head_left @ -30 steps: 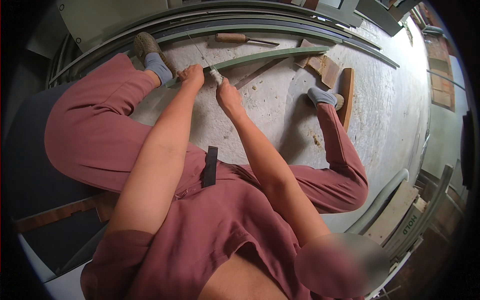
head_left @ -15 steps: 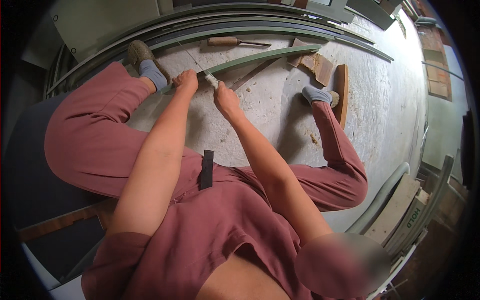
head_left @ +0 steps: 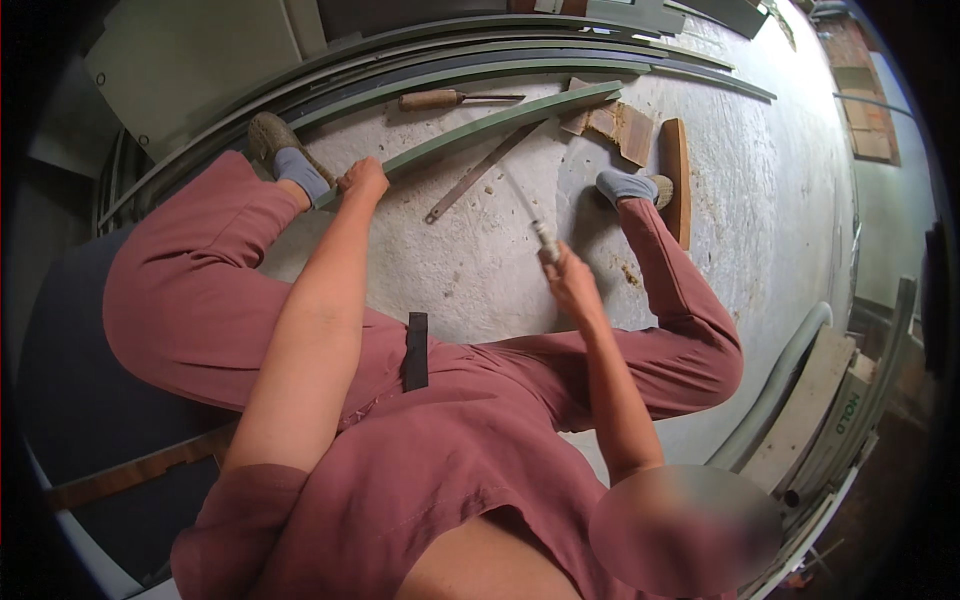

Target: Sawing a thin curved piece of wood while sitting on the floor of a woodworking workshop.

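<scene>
My left hand (head_left: pixel 364 180) is closed round the near part of a long green strip (head_left: pixel 490 125), by my left shoe (head_left: pixel 275 145). The strip runs slantwise to the upper right, its far end by a broken brown board (head_left: pixel 622 130). Away from the strip, over the floor, my right hand (head_left: pixel 572 280) is closed on a thin-bladed tool (head_left: pixel 545 240) with a pale handle. Its blade points up and left, blurred by motion, so its exact kind cannot be told. Between the hands a flat metal bar (head_left: pixel 475 180) with a hole at its end lies on the floor.
A wooden-handled tool (head_left: pixel 432 100) lies beyond the strip, in front of several long metal profiles (head_left: pixel 420 75). A wooden block (head_left: pixel 677 180) stands beside my right foot (head_left: pixel 630 187). Pipes and boards (head_left: pixel 810 400) lie at the right; a pale cabinet (head_left: pixel 190 70) is at the upper left.
My right hand has pulled the thin-bladed tool away from the green strip, toward the right and nearer to me. The left hand keeps its grip on the strip. More of the flat bar now shows.
</scene>
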Tool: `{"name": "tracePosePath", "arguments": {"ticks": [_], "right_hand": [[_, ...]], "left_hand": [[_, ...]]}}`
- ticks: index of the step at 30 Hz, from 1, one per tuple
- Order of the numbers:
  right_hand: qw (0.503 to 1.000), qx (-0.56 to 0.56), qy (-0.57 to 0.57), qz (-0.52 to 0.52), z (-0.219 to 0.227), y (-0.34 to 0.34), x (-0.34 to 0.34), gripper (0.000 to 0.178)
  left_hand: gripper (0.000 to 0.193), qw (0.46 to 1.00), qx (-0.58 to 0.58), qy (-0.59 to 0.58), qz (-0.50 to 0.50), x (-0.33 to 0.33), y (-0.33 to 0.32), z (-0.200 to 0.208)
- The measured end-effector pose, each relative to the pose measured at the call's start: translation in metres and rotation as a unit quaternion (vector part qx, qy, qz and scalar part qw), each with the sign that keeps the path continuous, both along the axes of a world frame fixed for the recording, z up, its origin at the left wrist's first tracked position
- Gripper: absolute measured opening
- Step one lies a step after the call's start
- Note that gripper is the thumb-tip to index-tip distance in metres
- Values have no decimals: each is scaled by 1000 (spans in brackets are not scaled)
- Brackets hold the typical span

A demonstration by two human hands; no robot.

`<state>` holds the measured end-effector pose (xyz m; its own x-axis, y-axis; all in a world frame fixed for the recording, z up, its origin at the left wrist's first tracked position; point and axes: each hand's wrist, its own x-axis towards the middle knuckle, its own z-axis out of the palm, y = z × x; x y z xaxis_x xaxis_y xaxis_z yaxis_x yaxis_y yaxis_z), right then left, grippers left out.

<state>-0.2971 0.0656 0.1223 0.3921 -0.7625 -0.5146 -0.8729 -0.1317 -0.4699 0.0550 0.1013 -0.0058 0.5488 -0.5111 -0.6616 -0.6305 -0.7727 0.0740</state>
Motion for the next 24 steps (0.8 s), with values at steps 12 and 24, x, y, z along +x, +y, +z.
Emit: {"name": "tracePosePath", "arguments": {"ticks": [12,24], "right_hand": [[987,-29,-69,-143,-27,-47,8,28],[999,-13,-11,-52,-49,-27,33,22]], "left_hand": [[34,980,-169,-11,-108,-74,-94,23],[30,983,-160,-9,-85,-85,-107,17]]}}
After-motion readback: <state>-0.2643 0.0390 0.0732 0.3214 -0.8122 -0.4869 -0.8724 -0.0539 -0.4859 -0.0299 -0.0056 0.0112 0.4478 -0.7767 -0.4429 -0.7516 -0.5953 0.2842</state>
